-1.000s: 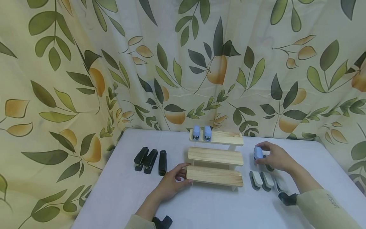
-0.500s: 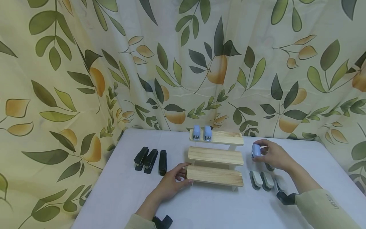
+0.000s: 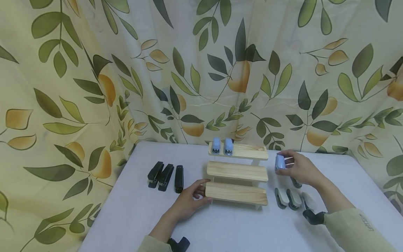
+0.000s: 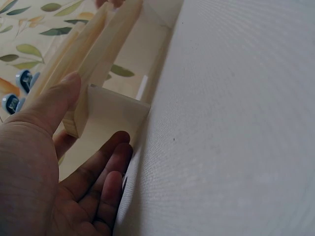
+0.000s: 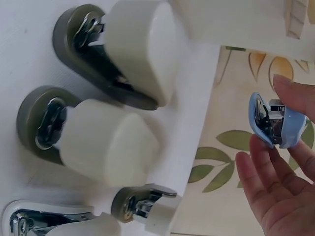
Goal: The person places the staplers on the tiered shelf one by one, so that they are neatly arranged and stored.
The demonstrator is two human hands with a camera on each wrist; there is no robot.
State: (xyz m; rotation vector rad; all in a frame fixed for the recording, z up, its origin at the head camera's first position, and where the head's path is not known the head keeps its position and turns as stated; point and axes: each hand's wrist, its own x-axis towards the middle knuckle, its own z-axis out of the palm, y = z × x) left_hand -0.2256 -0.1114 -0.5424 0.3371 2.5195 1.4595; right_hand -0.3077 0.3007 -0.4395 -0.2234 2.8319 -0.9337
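Note:
My right hand (image 3: 302,169) pinches a small light blue stapler (image 3: 280,162) between thumb and fingers, to the right of a three-tier wooden stand (image 3: 237,172). The right wrist view shows this blue stapler (image 5: 263,118) side on, raised off the table. At the stand's left end, my left hand (image 3: 189,203) grips the lowest board (image 3: 236,193). The left wrist view has the thumb lying on the board's edge, the other fingers beside the clear support (image 4: 118,105). Two more blue staplers, a left one (image 3: 216,145) and a right one (image 3: 228,146), stand upright on the top board.
Several off-white staplers (image 3: 294,199) stand on the table in front of my right hand, one partly hidden beneath it. Left of the stand lie three black staplers (image 3: 165,177). A leaf-patterned curtain (image 3: 201,70) hangs behind the white-covered table (image 3: 226,231).
My right hand has moved slightly left and up with the blue stapler, towards the stand. More of the off-white stapler beneath it shows. The left hand has stayed on the stand.

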